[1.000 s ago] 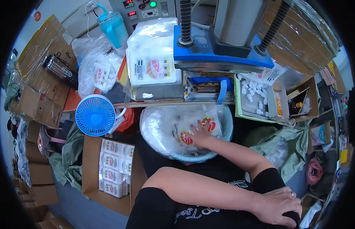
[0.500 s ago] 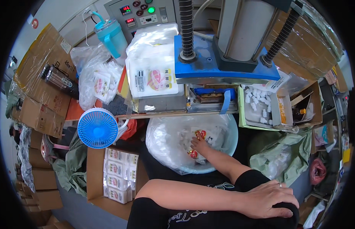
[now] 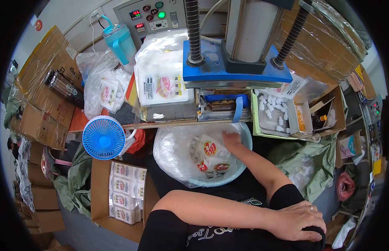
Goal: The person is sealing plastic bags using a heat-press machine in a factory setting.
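Your right hand [image 3: 231, 140] reaches into the plastic-lined basin [image 3: 244, 161], fingers curled onto the white packets [image 3: 211, 155] there; your left hand [image 3: 297, 221] lies open across your right shoulder. Grab carelessly and the loose liner could snag, spilling packets onto the floor.

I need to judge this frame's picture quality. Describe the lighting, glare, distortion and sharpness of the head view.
Head view: even, bright indoor light with soft shadows; strong fisheye bend, black corners, straight edges of the press curving toward the rim; glare on the clear bags and the plastic-lined basin; the right hand in the basin is slightly soft, the left hand on the right upper arm looks sharp.
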Available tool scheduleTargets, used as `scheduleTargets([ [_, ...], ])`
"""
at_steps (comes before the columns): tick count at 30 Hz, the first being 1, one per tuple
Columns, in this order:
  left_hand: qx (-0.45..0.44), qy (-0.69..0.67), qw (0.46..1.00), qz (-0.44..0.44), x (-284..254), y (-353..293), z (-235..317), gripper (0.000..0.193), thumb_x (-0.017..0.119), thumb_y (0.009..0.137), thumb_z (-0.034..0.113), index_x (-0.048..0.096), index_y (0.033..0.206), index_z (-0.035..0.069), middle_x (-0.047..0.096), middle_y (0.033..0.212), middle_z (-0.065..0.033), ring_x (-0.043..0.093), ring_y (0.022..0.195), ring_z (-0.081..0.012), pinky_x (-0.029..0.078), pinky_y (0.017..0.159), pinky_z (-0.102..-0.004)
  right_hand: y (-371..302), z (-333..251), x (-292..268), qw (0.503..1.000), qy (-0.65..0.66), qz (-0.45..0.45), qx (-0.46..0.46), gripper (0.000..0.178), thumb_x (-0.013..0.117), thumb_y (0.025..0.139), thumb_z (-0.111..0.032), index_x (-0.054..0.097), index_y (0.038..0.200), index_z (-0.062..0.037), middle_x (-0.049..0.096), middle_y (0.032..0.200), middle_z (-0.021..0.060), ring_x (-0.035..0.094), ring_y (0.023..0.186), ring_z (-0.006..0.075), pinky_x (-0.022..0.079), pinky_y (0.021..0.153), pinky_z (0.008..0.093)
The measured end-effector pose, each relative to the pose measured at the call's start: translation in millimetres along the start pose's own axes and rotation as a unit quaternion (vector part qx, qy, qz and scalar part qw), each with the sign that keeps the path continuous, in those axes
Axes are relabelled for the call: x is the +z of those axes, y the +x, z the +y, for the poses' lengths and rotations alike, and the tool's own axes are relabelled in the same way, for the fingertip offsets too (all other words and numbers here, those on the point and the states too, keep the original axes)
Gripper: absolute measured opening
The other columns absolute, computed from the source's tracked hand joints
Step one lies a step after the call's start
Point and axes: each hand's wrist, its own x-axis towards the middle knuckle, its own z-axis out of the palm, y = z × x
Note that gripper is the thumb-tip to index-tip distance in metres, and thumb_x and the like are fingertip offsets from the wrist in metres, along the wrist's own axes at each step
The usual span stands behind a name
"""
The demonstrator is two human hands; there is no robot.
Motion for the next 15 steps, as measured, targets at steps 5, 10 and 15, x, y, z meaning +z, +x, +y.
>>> scheduleTargets([
  [5, -0.032, -0.007, 0.999, -0.013, 3.4, 2.1, -0.2, 0.039, 0.047, 0.097, 0.041, 0.061, 0.108, 0.007, 0.058, 0.099, -0.0091, 0.051, 0.101, -0.0268, 0.034, 0.092, -0.0383, 10.5, 8.0, -24.2, 0.965, 0.218, 0.106, 0.104, 0.027, 0.052, 0.091, -0.014, 0.057, 0.113, 0.0009, 0.067, 0.086, 0.0175, 0.067, 0.074, 0.0364, 0.053, 0.067, 0.0477],
  [10, -0.066, -0.016, 0.997, -0.049, 10.6, 8.0, 0.0, 0.038, 0.045, 0.098, 0.041, 0.06, 0.11, 0.008, 0.058, 0.104, -0.0093, 0.051, 0.102, -0.0268, 0.034, 0.092, -0.0383, 13.4, 1.3, -30.2, 0.746, 0.549, 0.32, 0.2, 0.027, 0.052, 0.09, -0.008, 0.055, 0.113, 0.0061, 0.058, 0.108, 0.0236, 0.061, 0.095, 0.039, 0.051, 0.078, 0.0452],
  [15, -0.06, -0.023, 0.996, -0.062, 15.2, 6.8, -0.1, 0.039, 0.044, 0.099, 0.042, 0.058, 0.112, 0.008, 0.058, 0.104, -0.0096, 0.051, 0.105, -0.0274, 0.034, 0.094, -0.0393, -31.4, -35.7, -61.5, 0.886, 0.34, 0.289, 0.123, 0.033, 0.06, 0.084, -0.006, 0.057, 0.116, 0.002, 0.051, 0.124, 0.0213, 0.047, 0.121, 0.0365, 0.041, 0.098, 0.0444],
])
